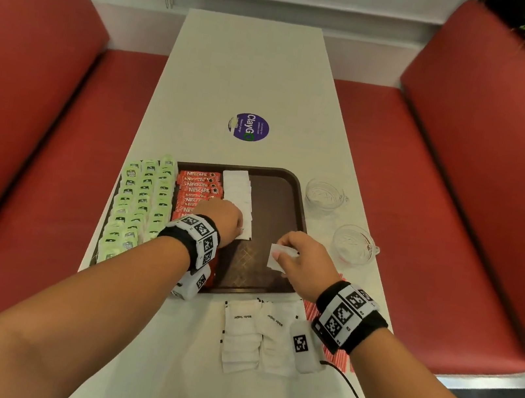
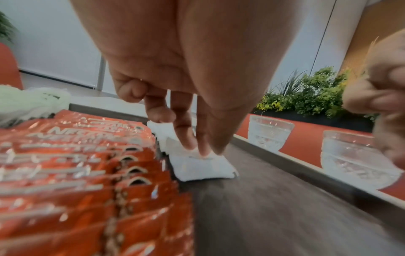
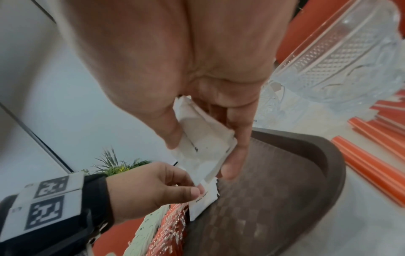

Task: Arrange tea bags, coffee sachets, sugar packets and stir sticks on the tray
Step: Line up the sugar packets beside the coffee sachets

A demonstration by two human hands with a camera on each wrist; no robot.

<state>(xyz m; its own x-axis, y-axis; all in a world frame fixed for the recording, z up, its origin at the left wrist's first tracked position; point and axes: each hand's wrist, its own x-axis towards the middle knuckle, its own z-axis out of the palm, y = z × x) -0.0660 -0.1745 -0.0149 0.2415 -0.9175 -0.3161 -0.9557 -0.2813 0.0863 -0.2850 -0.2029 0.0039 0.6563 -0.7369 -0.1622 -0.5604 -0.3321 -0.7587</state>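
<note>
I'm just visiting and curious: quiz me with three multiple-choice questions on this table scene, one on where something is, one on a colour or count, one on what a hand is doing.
1. Where are the glass cups?
A. On the tray
B. On the table, right of the tray
C. On the seat

2. What colour are the coffee sachets?
A. Red
B. Blue
C. Yellow

3. What is the right hand doing?
A. Resting flat
B. Holding a cup
C. Pinching a white sugar packet

Answers: B, both cups stand beside the brown tray; A, the printed sachets are red; C, thumb and fingers close on the packet.
</note>
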